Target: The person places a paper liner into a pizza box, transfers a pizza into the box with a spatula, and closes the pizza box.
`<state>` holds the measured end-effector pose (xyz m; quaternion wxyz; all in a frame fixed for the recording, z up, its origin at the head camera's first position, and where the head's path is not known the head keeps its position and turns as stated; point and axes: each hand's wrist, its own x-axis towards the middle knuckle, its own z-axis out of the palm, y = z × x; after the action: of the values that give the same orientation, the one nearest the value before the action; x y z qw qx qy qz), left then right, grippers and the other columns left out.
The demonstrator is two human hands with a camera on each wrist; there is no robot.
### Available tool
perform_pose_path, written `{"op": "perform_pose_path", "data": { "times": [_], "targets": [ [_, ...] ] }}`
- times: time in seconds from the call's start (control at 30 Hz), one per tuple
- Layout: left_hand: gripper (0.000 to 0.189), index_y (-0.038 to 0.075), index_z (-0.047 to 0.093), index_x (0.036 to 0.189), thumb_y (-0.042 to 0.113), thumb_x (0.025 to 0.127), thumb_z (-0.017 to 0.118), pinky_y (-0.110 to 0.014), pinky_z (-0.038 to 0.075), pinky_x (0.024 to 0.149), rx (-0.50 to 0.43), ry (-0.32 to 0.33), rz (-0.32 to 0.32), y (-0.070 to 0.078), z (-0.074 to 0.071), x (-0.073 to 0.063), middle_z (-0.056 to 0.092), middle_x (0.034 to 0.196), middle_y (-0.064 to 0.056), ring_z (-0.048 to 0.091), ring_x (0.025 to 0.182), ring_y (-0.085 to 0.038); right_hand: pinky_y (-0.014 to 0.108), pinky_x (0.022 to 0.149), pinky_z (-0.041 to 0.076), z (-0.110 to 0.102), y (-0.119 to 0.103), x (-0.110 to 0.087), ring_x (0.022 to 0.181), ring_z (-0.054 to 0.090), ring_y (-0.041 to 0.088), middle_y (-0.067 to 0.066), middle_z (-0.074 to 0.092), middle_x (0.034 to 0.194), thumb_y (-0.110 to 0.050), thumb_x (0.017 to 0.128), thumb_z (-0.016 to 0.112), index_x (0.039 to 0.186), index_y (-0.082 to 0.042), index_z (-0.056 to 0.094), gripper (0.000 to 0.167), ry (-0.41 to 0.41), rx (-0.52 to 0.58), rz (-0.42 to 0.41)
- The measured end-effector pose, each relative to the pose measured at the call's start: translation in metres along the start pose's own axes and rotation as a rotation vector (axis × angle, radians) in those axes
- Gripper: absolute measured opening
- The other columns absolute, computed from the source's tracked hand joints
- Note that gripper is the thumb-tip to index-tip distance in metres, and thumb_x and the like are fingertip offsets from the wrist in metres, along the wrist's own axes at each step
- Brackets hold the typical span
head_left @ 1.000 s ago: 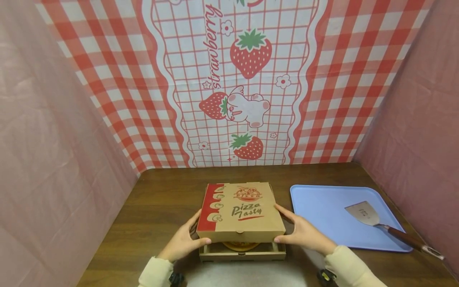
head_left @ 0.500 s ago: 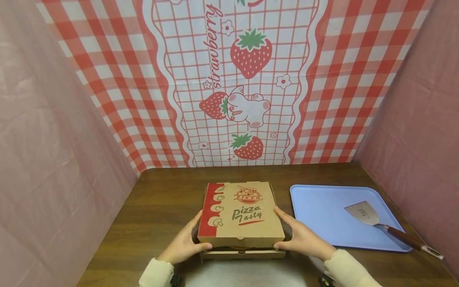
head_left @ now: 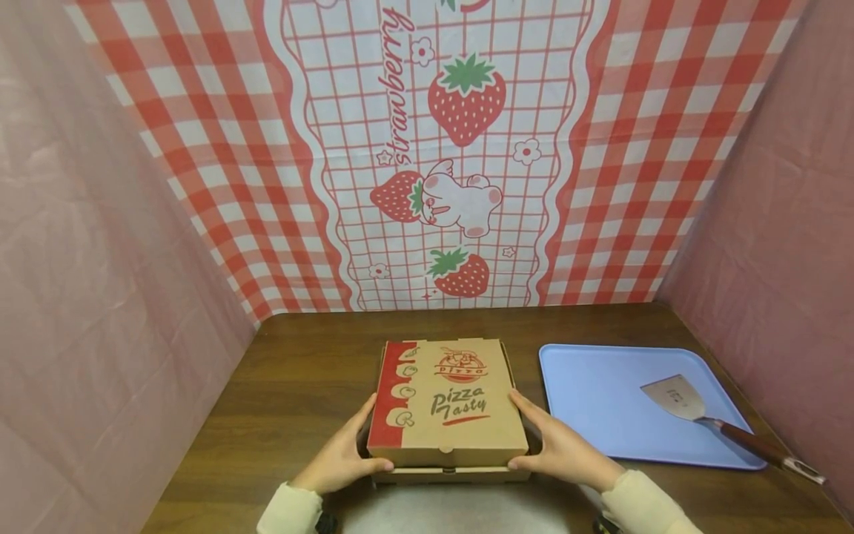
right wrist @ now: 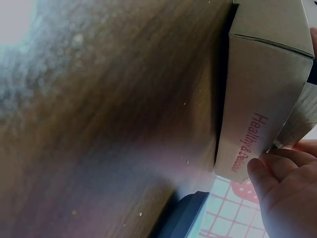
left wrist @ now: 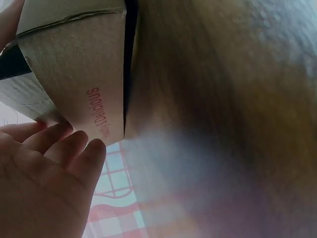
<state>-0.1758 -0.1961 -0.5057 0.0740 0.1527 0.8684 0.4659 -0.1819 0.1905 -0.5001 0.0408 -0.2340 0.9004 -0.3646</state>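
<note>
A cardboard pizza box lid [head_left: 467, 437], printed with a red strip and "Pizza Tasty", lies almost flat over its box base [head_left: 410, 476]. At the front a narrow strip of the base shows below it. My left hand [head_left: 340, 456] holds the lid's left front corner, thumb on the front edge and fingers along the side. On the opposite corner my right hand [head_left: 567, 454] holds it the same way. Both wrist views show the fingertips touching the side wall, with a dark gap between lid and base. The inside of the box is hidden.
Right of the box lies a light blue tray [head_left: 587, 415] with a wood-handled metal spatula [head_left: 677, 397] on it, its handle past the rim. A strawberry-print cloth [head_left: 460, 274] hangs behind the wooden table [head_left: 300, 371]. Pink cloth covers both sides.
The lid's front edge has come down toward the base, hands moving down with it. The pizza seen through the front gap a second ago is now covered. Tray and spatula have not moved.
</note>
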Motion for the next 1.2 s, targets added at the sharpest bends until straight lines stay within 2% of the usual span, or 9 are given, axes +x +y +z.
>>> {"op": "perform_pose_path", "data": {
  "times": [0.17, 0.3, 0.43, 0.7, 0.97, 1.2],
  "targets": [
    [0.114, 0.008, 0.015, 0.158, 0.034, 0.073, 0.086, -0.059, 0.026, 0.115, 0.009, 0.007, -0.003, 0.001, 0.001, -0.001, 0.027, 0.159, -0.022, 0.031, 0.144, -0.038, 0.059, 0.108, 0.037, 0.001, -0.001, -0.001, 0.139, 0.038, 0.041, 0.023, 0.029, 0.157, -0.051, 0.073, 0.08, 0.155, -0.005, 0.024, 0.109, 0.014, -0.013, 0.0],
    [0.101, 0.007, 0.018, 0.157, 0.04, 0.082, 0.078, -0.06, 0.028, 0.114, 0.033, 0.043, -0.019, 0.006, 0.003, -0.002, 0.028, 0.159, -0.022, 0.032, 0.144, -0.04, 0.059, 0.107, 0.038, 0.0, -0.004, -0.002, 0.14, 0.038, 0.04, 0.02, 0.03, 0.158, -0.056, 0.081, 0.072, 0.156, -0.007, 0.024, 0.101, 0.022, -0.038, 0.018],
    [0.093, 0.006, 0.022, 0.156, 0.044, 0.087, 0.071, -0.061, 0.028, 0.114, 0.086, 0.065, -0.02, 0.01, 0.003, -0.003, 0.029, 0.159, -0.021, 0.03, 0.144, -0.041, 0.06, 0.108, 0.037, 0.0, -0.007, -0.003, 0.141, 0.038, 0.04, 0.018, 0.029, 0.159, -0.055, 0.087, 0.066, 0.155, -0.006, 0.025, 0.093, 0.03, -0.059, 0.018],
    [0.094, 0.007, 0.023, 0.156, 0.049, 0.086, 0.07, -0.06, 0.03, 0.114, 0.196, 0.04, -0.005, 0.008, 0.002, -0.005, 0.028, 0.16, -0.018, 0.03, 0.145, -0.037, 0.058, 0.108, 0.038, 0.002, -0.01, -0.005, 0.139, 0.04, 0.04, 0.018, 0.027, 0.159, -0.056, 0.09, 0.062, 0.154, -0.003, 0.027, 0.09, 0.024, -0.133, -0.003],
    [0.099, 0.006, 0.021, 0.156, 0.052, 0.084, 0.071, -0.062, 0.027, 0.115, 0.206, 0.005, 0.002, 0.005, 0.003, -0.003, 0.017, 0.163, -0.018, 0.02, 0.149, -0.039, 0.057, 0.109, 0.037, 0.006, -0.01, -0.006, 0.14, 0.038, 0.04, 0.017, 0.022, 0.162, -0.057, 0.09, 0.061, 0.153, -0.002, 0.028, 0.091, 0.005, -0.161, -0.006],
    [0.1, 0.005, 0.025, 0.155, 0.053, 0.081, 0.074, -0.062, 0.024, 0.116, 0.234, 0.004, 0.007, 0.001, 0.004, -0.004, 0.017, 0.164, -0.015, 0.016, 0.15, -0.039, 0.056, 0.109, 0.037, 0.008, -0.012, -0.007, 0.14, 0.037, 0.04, 0.018, 0.018, 0.162, -0.058, 0.091, 0.058, 0.152, 0.0, 0.029, 0.089, -0.016, -0.193, -0.02]
  ]
}}
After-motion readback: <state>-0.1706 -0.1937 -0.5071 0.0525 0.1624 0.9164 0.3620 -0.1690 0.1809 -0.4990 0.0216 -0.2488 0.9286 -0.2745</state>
